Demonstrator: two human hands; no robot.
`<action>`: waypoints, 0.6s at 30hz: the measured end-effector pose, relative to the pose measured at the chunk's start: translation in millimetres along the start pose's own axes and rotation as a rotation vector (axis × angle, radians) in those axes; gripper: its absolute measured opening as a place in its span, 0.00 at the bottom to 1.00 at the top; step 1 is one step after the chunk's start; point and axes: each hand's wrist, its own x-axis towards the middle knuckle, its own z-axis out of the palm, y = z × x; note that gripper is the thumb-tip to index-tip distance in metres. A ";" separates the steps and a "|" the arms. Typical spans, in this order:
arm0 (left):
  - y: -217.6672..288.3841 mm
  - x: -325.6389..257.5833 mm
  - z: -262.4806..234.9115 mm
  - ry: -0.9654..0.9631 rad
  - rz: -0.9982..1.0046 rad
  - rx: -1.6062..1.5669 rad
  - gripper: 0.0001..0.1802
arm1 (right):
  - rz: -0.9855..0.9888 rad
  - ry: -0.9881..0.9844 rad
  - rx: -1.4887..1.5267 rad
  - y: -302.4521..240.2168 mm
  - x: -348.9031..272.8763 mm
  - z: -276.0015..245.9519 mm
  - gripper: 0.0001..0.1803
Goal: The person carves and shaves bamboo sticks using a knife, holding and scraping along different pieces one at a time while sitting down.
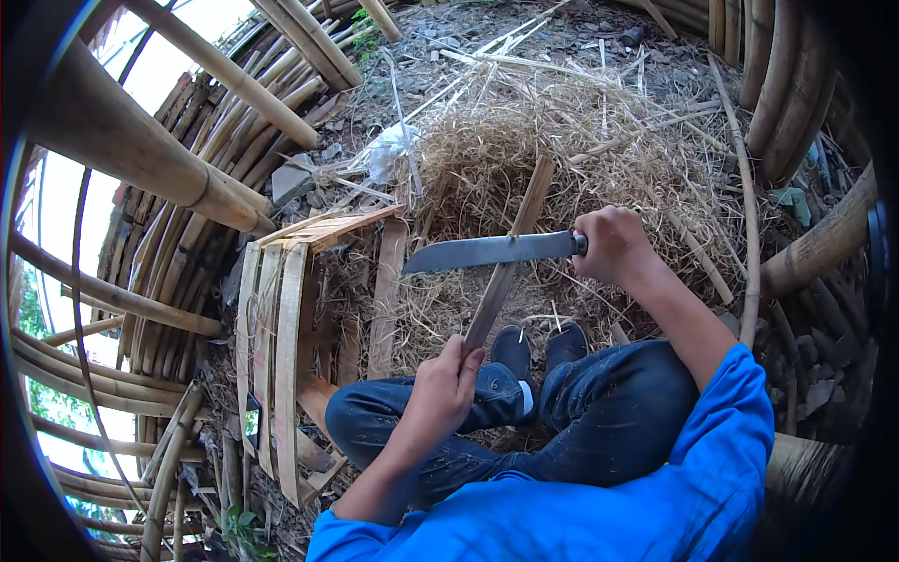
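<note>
Bamboo strip [510, 253] stands in front of my knees, a flat slat, tilted. My left hand [440, 393] is closed around its lower end, fingers wrapped, thumb up along the face. From there the slat's long axis runs up and away from me, leaning a little to my right; the far end points into the straw heap.

Knife [487, 251] crosses the slat about halfway up, touching it. Long, dark, broad blade, lying nearly level, tip toward my left. My right hand [613, 245] is shut tight on the handle, out to the right of the slat, with the forearm coming in from my lower right. So the hands sit apart: left low and near me, right higher and farther out, with the slat between them under the blade.

I am sitting with knees bent, blue jeans [599, 412], dark shoes [538, 351] just behind the lower part of the slat, blue sleeves [721, 440].

Ground [449, 37] is bare dirt and stones, covered ahead of me by a mound of dry shavings [581, 131] and thin splinters. To my left lies a bundle of split slats [276, 347], side by side, pale faces up. A white scrap [389, 150] lies past it.

Thick bamboo poles [140, 140] arch around on the left and the far right, stacked and leaning. Daylight and green leaves show through the gaps at left.
</note>
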 end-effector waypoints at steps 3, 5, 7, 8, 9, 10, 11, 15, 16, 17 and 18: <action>-0.4 -4.4 -1.6 -0.036 -0.052 -0.034 0.11 | 0.082 0.002 0.053 13.3 10.2 -2.1 0.08; -4.6 -16.8 -3.6 -0.080 -0.101 -0.050 0.11 | 0.637 0.054 0.343 83.7 26.7 -4.8 0.11; -19.1 -30.0 -2.8 -0.212 -0.148 -0.149 0.11 | 0.674 0.209 0.094 118.3 4.2 -6.6 0.13; -27.7 -31.5 -1.3 -0.179 -0.177 -0.136 0.11 | 0.623 0.193 0.101 110.6 -3.4 1.1 0.13; -30.2 -29.2 -0.4 -0.166 -0.184 -0.138 0.11 | 0.574 0.179 0.107 103.2 -12.0 7.7 0.14; -32.8 -25.4 0.7 -0.157 -0.160 -0.238 0.11 | 0.531 0.133 0.161 90.0 -15.5 7.9 0.13; -34.0 -22.8 1.1 -0.147 -0.132 -0.339 0.11 | 0.528 0.126 0.165 74.0 -15.4 0.6 0.13; -44.4 -16.6 -4.5 -0.399 -0.386 -0.860 0.13 | 0.329 0.038 0.268 22.5 -7.5 -14.7 0.11; -46.7 -17.9 -0.4 -0.402 -0.367 -0.965 0.14 | 0.200 -0.007 0.310 9.6 -4.6 -13.7 0.10; -42.4 -16.2 1.6 -0.406 -0.360 -0.961 0.14 | 0.202 0.001 0.309 -0.8 -6.4 -14.7 0.10; -36.5 -15.6 1.7 -0.432 -0.427 -0.982 0.15 | 0.042 -0.009 0.317 -11.6 -9.1 -16.0 0.10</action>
